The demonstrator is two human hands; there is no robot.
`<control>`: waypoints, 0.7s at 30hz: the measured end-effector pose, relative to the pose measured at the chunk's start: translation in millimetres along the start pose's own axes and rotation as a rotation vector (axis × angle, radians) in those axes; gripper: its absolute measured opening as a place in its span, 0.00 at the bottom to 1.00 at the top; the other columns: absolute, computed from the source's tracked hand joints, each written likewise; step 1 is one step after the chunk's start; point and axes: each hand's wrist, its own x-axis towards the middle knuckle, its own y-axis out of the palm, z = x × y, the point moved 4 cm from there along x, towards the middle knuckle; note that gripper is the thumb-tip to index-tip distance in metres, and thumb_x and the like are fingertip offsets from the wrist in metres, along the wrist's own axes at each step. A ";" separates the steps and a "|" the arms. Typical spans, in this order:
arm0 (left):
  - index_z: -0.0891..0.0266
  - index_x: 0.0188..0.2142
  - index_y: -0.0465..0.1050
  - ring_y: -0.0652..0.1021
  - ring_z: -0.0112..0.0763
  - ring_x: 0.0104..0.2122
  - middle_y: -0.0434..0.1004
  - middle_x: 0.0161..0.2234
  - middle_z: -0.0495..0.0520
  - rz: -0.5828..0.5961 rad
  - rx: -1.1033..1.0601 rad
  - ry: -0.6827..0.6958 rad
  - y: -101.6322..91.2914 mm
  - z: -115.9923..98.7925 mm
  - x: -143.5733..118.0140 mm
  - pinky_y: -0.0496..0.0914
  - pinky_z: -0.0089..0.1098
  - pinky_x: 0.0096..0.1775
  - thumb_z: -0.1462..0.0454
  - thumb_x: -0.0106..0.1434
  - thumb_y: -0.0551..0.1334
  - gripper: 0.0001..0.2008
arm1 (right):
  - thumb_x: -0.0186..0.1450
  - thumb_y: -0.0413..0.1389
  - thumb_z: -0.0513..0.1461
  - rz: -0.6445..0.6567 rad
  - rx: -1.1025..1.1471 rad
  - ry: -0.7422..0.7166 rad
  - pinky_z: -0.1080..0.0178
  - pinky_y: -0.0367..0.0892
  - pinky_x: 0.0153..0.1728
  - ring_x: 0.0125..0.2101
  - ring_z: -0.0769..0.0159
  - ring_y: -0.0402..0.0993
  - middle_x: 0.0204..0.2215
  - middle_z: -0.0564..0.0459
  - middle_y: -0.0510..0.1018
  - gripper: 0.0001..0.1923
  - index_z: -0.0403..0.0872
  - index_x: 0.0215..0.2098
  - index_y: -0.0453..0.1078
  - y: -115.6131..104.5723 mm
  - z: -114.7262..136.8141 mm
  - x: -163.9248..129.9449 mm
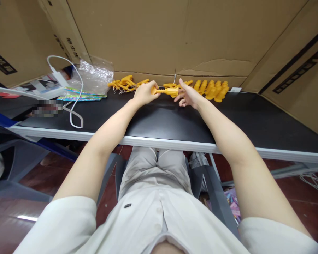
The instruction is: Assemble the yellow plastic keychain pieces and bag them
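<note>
In the head view, the left hand [145, 93] pinches one end of a yellow plastic corkscrew [171, 92], which lies level above the black tabletop [161, 118], between the two hands. The right hand [190, 96] is spread, thumb raised, its fingers just beside the far end; whether a fingertip touches it is hard to tell at this size.

Beyond the left hand sits a jumble of yellow handles [125, 81], bare metal spirals sticking out toward the near edge. Behind the hands are a few loose yellow pieces [169, 85]. On the right, yellow sleeves [210, 92] are ranged side by side in rows near the cardboard wall [153, 42].

As far as one can judge, the work is partway: one piece is in hand, while many handles with exposed spirals lie apart from the sleeves. Whether the right-hand rows are finished or waiting cannot be told.

A clear plastic bag [94, 74] lies left of the handles.
</note>
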 end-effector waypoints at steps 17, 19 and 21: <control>0.52 0.52 0.80 0.83 0.50 0.50 0.87 0.45 0.55 -0.016 -0.019 0.017 2.8 6.4 3.7 0.76 0.44 0.55 0.58 0.67 0.70 0.15 | 0.73 0.74 0.48 -0.046 0.111 -0.041 0.72 0.68 0.23 0.21 0.73 0.76 0.29 0.50 0.85 0.18 0.43 0.40 0.78 0.1 0.5 -4.2; 0.53 0.53 0.80 0.83 0.51 0.49 0.88 0.46 0.56 -0.010 -0.002 0.011 2.0 4.6 2.8 0.76 0.44 0.55 0.58 0.67 0.69 0.15 | 0.73 0.74 0.49 -0.047 0.114 -0.040 0.72 0.68 0.22 0.20 0.73 0.76 0.28 0.50 0.84 0.18 0.43 0.40 0.78 0.5 1.4 -4.9; 0.54 0.53 0.80 0.83 0.52 0.50 0.88 0.47 0.57 -0.009 0.004 0.011 1.0 3.0 2.2 0.76 0.45 0.55 0.58 0.67 0.69 0.15 | 0.73 0.74 0.50 -0.049 0.108 -0.038 0.72 0.69 0.22 0.20 0.73 0.76 0.28 0.51 0.84 0.19 0.43 0.41 0.78 0.7 2.2 -5.4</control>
